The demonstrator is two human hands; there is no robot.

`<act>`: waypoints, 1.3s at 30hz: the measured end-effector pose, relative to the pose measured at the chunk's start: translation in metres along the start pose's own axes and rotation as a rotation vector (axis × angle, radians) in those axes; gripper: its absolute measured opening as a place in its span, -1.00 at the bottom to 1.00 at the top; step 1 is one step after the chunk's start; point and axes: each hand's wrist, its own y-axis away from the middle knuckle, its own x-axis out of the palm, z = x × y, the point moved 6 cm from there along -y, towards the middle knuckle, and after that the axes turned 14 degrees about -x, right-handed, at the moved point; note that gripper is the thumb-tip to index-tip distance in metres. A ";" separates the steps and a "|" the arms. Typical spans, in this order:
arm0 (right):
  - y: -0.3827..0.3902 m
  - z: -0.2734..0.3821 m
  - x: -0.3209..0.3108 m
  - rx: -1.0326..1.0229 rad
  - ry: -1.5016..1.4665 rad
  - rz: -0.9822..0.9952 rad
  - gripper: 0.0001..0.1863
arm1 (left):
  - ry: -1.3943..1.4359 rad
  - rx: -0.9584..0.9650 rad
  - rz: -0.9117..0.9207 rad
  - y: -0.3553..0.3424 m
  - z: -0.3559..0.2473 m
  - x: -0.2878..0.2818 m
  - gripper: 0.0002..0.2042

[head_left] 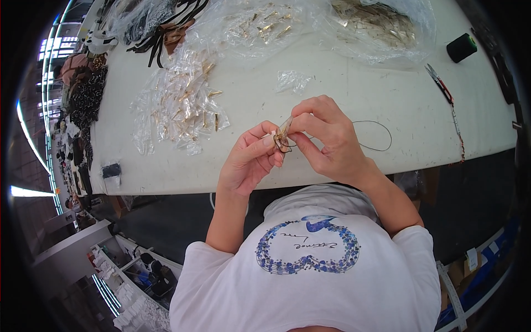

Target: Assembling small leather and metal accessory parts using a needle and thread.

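Note:
My left hand (250, 157) pinches a small gold-toned piece in clear plastic (282, 138), with dark thin cord round it, over the table's near half. The fingers of my right hand (326, 133) are closed at the top and right of that piece; exactly what they grip is partly hidden. A thin dark cord (390, 135) runs out from my hands and lies in a loop to the right. A pile of small clear bags with gold-toned pieces (182, 99) lies left of my hands, and a small clear bag (293, 82) lies just beyond them.
Large plastic bags of pieces (373, 25) sit at the white table's (127, 171) back, near dark straps (168, 33). Red-and-black snips (437, 83) on a twisted cord and a dark thread spool (461, 47) lie right. Dark goods (83, 99) line the left edge.

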 end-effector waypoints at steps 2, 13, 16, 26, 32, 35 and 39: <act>0.002 -0.002 0.002 0.054 -0.089 0.012 -0.80 | -0.004 -0.006 0.003 0.002 0.002 0.001 -0.86; 0.004 0.001 -0.003 0.004 -0.013 0.045 -0.81 | 0.198 -0.068 0.120 0.000 0.010 0.009 -0.87; 0.002 0.005 -0.004 -0.027 0.043 0.039 -0.82 | 0.183 -0.019 0.080 0.001 0.009 0.008 -0.87; 0.000 0.007 -0.002 -0.071 0.105 0.077 -0.85 | -0.167 0.093 -0.141 0.007 0.001 0.005 -0.87; 0.004 0.002 -0.002 0.063 -0.073 0.115 -0.79 | -0.397 0.256 -0.229 0.008 -0.006 0.013 -0.87; 0.003 0.004 -0.002 -0.012 -0.027 0.070 -0.83 | 0.077 -0.011 0.085 -0.001 0.015 0.011 -0.85; 0.007 0.014 -0.002 -0.218 0.204 -0.053 -0.81 | 0.146 -0.003 0.105 -0.003 0.013 0.015 -0.85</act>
